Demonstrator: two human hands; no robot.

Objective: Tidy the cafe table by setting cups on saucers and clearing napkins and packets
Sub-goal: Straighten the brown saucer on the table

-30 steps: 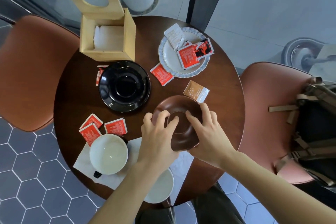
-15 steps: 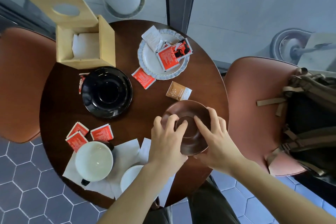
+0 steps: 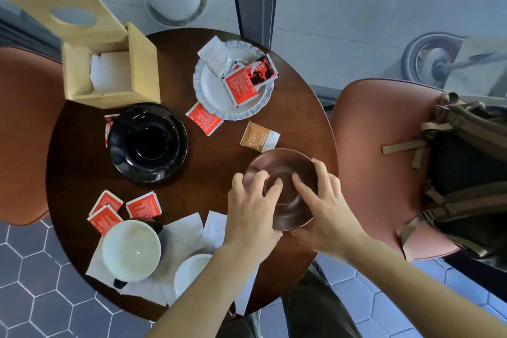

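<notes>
A brown saucer (image 3: 285, 162) sits at the right side of the round dark table (image 3: 82, 173). My left hand (image 3: 251, 211) and my right hand (image 3: 326, 208) both hold it, fingers on top and thumbs at its near rim. A black saucer (image 3: 148, 143) lies left of centre. A white cup (image 3: 131, 250) stands on white napkins (image 3: 183, 230) at the near left. A second white cup (image 3: 192, 271) is partly hidden by my left forearm. Red packets (image 3: 142, 206) lie near the cup, another red packet (image 3: 204, 118) and a tan packet (image 3: 259, 137) lie mid-table.
A scalloped white plate (image 3: 208, 99) at the back holds several packets. An open wooden napkin box (image 3: 142, 68) stands at the back left. Brown chairs flank the table, the left chair (image 3: 22, 132) and the right chair (image 3: 370, 145), which carries a backpack (image 3: 466, 173).
Both hands have kept their hold on the brown saucer and carried it to the right, away from the black saucer. My view has shifted too.
</notes>
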